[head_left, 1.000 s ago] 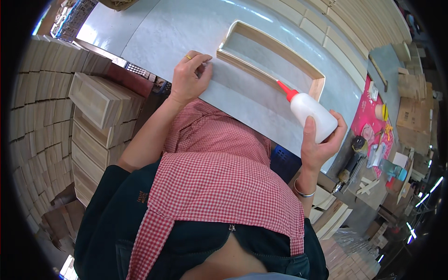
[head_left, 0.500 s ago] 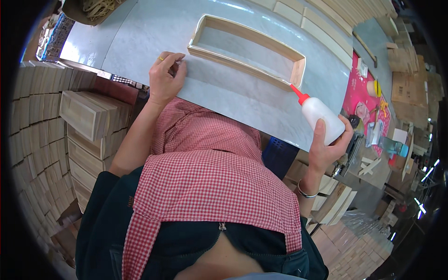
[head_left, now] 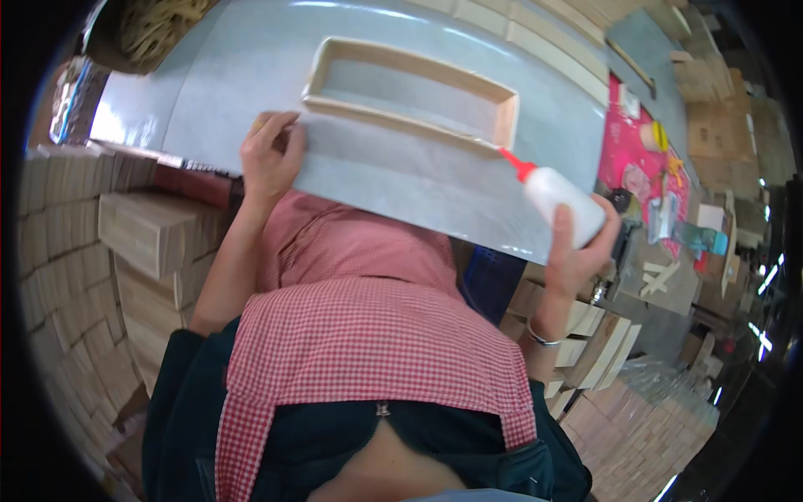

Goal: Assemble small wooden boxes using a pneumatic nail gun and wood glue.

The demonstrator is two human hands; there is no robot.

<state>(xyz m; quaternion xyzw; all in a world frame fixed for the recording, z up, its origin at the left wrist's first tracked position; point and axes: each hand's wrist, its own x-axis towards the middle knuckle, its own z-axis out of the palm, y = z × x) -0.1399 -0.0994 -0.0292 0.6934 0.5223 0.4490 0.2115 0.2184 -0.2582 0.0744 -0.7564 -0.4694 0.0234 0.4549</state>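
In my right hand (head_left: 584, 244) is a white squeeze bottle (head_left: 562, 203) with a red nozzle, tilted so that its tip points up and left. The tip is at the near right corner of a long wooden frame (head_left: 403, 126); whether it touches the wood I cannot tell. The grey tabletop shows through the middle of the frame, which lies flat. My left hand (head_left: 272, 159) rests by the table's near edge, just left of the frame, its fingers loosely bent, thumb apart, with nothing visible in them.
Stacked wooden boxes (head_left: 159, 230) rise at the left, below the table. A container of tan strips (head_left: 163, 25) stands at the far left. Pale wooden boards (head_left: 552, 50) lie along the far right. Beyond them are a pink sheet (head_left: 623, 151) and a yellow-rimmed tape roll (head_left: 654, 136).
The whole view has shifted slightly, with the frame and both hands now further left in it. The bottle's tip remains at the frame's near right corner, and my right hand keeps its grip.
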